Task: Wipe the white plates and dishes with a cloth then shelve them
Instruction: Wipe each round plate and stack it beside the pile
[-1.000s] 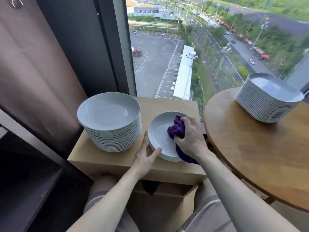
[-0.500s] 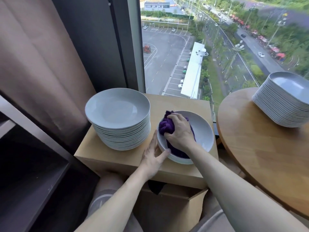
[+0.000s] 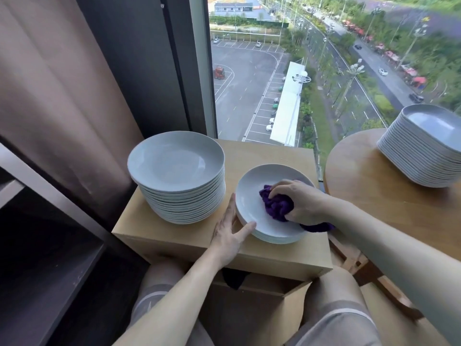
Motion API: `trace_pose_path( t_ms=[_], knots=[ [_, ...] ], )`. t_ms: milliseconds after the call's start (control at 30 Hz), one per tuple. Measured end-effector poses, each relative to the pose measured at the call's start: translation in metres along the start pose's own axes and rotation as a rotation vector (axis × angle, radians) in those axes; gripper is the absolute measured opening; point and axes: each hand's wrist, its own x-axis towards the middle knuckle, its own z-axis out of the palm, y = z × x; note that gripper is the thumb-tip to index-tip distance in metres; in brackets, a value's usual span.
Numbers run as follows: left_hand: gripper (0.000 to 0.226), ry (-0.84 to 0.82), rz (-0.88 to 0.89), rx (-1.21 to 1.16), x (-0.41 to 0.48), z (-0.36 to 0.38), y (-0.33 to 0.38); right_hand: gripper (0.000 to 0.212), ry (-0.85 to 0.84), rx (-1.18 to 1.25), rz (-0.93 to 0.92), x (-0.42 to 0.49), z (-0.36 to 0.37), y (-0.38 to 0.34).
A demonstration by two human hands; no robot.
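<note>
Right hand point(image 3: 301, 203) has its fingers curled round a purple cloth point(image 3: 275, 206), pressed into the top plate point(image 3: 249, 208) of a short stack on the right of the box point(image 3: 274, 156). Left hand point(image 3: 229, 236) is flat, fingers straight against that plate's near-left rim. Tall stack point(image 3: 179, 171) sits just left, and dishes point(image 3: 424, 146) are on the table point(image 3: 374, 196) far right.

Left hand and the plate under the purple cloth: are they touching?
Touching. In the head view, the left hand rests its thumb and forefinger against the rim of the plate, with no gap.
</note>
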Motion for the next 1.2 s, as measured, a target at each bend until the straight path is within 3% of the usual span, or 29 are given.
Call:
trace_pose_path(
  t_ms=[233, 467, 700, 867, 967, 1067, 1200],
  knots=[
    [0.097, 0.002, 0.02, 0.012, 0.0, 0.001, -0.001, 0.053, 0.242, -0.053, 0.188, 0.042, 0.007, -0.008],
    [0.096, 0.005, 0.073, 0.02, -0.001, 0.001, 0.002, 0.059, 0.376, 0.124, 0.015, 0.046, 0.04, -0.057],
    [0.094, -0.011, 0.049, 0.014, -0.002, -0.002, 0.005, 0.058, 0.142, 0.146, -0.157, 0.007, 0.03, -0.043],
    [0.094, 0.001, 0.037, -0.008, -0.002, -0.002, 0.004, 0.057, -0.123, -0.074, -0.122, -0.013, 0.007, -0.023],
    [0.095, 0.002, 0.028, 0.0, -0.003, -0.001, 0.003, 0.056, -0.2, -0.193, -0.055, -0.016, -0.007, -0.003],
    [0.094, -0.009, 0.037, 0.008, -0.003, -0.001, 0.004, 0.047, -0.155, -0.306, 0.012, -0.011, -0.023, 0.019],
    [0.093, -0.004, 0.041, 0.018, -0.003, 0.0, 0.004, 0.046, 0.104, -0.463, 0.008, 0.014, -0.014, 0.02]
  ],
)
